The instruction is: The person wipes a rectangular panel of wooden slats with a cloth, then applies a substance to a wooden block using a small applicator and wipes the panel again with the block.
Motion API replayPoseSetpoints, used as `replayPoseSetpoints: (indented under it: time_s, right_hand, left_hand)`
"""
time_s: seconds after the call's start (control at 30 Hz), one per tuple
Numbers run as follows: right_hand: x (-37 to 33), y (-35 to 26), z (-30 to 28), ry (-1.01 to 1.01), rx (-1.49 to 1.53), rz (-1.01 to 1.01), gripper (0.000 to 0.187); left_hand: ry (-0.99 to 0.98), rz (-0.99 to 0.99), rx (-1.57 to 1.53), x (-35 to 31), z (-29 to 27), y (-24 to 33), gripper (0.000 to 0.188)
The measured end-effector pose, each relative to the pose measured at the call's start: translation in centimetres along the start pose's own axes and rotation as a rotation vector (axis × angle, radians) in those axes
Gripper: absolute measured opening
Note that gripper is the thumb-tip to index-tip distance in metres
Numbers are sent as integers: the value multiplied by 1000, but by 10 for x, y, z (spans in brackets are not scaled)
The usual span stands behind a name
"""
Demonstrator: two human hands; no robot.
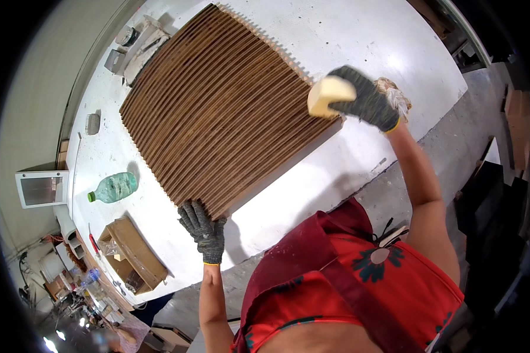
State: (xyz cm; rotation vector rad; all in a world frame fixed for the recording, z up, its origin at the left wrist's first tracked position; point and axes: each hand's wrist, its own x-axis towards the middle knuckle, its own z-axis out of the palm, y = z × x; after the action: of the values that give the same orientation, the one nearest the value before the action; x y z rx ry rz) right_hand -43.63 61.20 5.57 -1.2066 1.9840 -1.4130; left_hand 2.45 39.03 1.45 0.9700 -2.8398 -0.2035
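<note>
A large brown slatted wooden panel (pixel 218 112) with many parallel ridges lies at a slant on the white table. My right hand (pixel 368 100), in a dark grey knitted glove, grips a pale yellow sponge block (pixel 330 96) over the panel's right corner. Slight blur on the sponge hides whether it touches the slats. My left hand (pixel 205 232), gloved alike, rests against the panel's near-left corner with its fingers stretched out. Just beyond my right hand, a crumpled whitish cloth or wrapper (pixel 394 97) sits partly hidden.
On the white table (pixel 300 170), a green plastic bottle (pixel 115 187) lies left of the panel, near an open cardboard box (pixel 132 253). A small greyish block (pixel 92 123) and a tray with tools (pixel 144 50) are farther back. Dark boards (pixel 483 200) stand at the right.
</note>
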Motion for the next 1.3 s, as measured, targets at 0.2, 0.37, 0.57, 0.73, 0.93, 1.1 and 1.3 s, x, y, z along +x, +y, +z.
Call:
replayPoseSetpoints:
  time_s: [0.2,0.37,0.57,0.73,0.93,1.1,1.3]
  right_hand:
    - [-5,29,-28,277,-394,123,52]
    - [-23,-26,3,-131,-335,-122,52]
    - [-30,20,-22,359,-395,-27,45]
    - [-20,-48,47,134,-226,-15,52]
    - [12,-134,214,-321,-99,-520,51]
    - [18,-173,348,-779,-121,-865,37]
    - [73,-189,384,-885,-285,-1013,32]
  left_hand:
    - [11,7,-29,8,0,10,96]
    - [63,13,32,-3,5,3,95]
    - [223,-99,-118,0,0,2,111]
    - [486,-547,-296,-42,45,-4,122]
    - [438,-651,-232,-44,54,-2,117]
    - [341,-690,24,-44,61,-3,91]
    - [507,-701,-256,-42,40,6,105]
